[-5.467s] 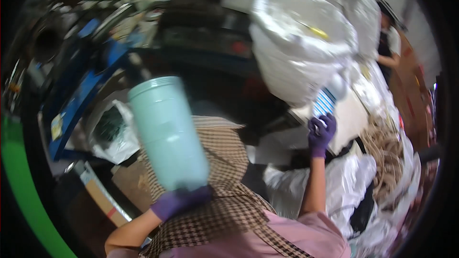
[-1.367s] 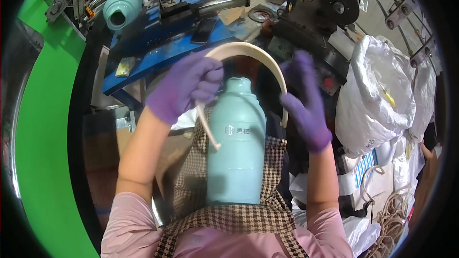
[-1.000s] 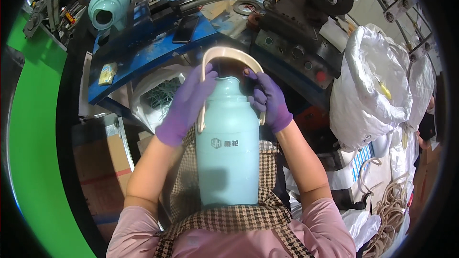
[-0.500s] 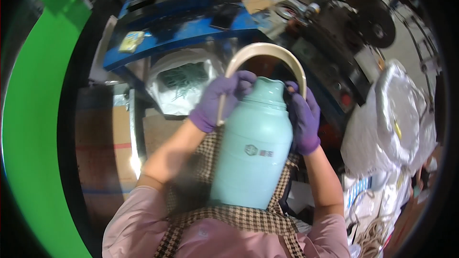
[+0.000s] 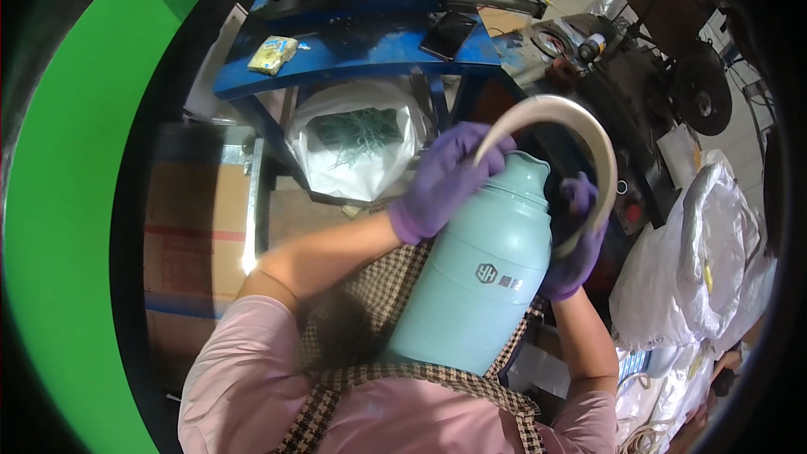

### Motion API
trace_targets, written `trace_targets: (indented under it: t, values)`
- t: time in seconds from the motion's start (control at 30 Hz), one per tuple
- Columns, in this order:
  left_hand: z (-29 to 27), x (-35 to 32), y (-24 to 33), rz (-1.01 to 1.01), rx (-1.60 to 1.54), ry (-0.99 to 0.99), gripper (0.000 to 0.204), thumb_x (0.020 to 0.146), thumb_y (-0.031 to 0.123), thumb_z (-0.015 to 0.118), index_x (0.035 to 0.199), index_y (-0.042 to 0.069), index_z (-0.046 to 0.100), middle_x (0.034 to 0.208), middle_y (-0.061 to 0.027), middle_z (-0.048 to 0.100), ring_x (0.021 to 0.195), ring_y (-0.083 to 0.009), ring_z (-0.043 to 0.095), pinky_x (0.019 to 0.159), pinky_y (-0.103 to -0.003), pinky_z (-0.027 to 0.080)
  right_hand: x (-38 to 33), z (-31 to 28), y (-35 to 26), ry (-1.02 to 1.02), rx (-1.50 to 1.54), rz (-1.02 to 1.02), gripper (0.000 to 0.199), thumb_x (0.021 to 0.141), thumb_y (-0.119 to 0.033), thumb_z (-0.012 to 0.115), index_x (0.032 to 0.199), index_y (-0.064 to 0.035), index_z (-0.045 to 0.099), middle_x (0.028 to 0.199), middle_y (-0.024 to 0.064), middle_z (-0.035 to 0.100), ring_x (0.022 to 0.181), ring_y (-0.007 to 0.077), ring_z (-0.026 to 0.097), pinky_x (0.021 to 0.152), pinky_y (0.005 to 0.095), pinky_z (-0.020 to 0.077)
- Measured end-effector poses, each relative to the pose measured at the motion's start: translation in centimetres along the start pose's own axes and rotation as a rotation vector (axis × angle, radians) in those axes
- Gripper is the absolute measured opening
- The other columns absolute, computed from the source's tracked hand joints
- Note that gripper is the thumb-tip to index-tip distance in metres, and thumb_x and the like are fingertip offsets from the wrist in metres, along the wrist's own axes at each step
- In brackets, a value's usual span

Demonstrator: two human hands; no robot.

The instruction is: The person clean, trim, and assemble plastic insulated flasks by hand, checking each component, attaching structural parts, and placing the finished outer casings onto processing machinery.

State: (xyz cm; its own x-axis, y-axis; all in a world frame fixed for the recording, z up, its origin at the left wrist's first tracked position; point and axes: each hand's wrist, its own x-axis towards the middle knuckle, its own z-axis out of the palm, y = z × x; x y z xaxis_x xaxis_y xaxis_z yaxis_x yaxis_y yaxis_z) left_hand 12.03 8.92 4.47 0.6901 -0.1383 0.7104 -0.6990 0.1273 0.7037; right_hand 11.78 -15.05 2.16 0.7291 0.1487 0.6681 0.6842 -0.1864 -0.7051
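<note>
The flask [image 5: 475, 290] tilts over the apron [image 5: 454, 381], whose edge hides its base. Left of its neck, the left hand [image 5: 450, 175] grips the handle [image 5: 551, 108], covering that end. Right of the flask, the right hand [image 5: 578, 265] blurs around the other end; I cannot tell whether it grips.

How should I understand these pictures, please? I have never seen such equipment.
There is no robot: a person works in purple gloves. The camera is worn on the head and looks down; its wide lens bends straight edges. The left hand holds one end of a curved cream handle; the right hand is at the other side, its grip hard to tell. The turquoise flask lies tilted over the checked apron. On the blue table beyond are a dark phone and a yellow packet.
</note>
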Motion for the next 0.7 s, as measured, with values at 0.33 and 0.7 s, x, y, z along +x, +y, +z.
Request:
trace_targets:
  t: [0.33, 0.7]
  values:
    - [-1.3, 0.2, 5.9, 0.312, 0.232, -0.216, 0.029, 0.091, 0.034, 0.068, 0.097, 0.006, 0.073, 0.117, -0.0151, 0.069, 0.110, -0.0349, 0.065, 0.105, -0.050, 0.045, 2.6, -3.0, -1.9, -0.205, 0.564, 0.774, 0.038, 0.100, -0.027, 0.059, 0.130, -0.0044, 0.058, 0.110, 0.0027, 0.066, 0.095, 0.0113, 0.062, 0.087, 0.0264, 0.0488]
    - [-16.3, 24.0, -1.7, -0.150, 2.170, -0.275, 0.058, 0.091, 0.029, 0.061, 0.147, 0.032, 0.047, 0.162, -0.0138, 0.032, 0.142, -0.0473, 0.038, 0.108, -0.058, 0.040, -22.9, -28.8, -10.3, 1.106, -0.577, 0.249, 0.053, 0.095, -0.025, 0.070, 0.140, -0.0005, 0.054, 0.140, 0.0165, 0.059, 0.128, 0.0296, 0.056, 0.110, 0.0399, 0.0439]
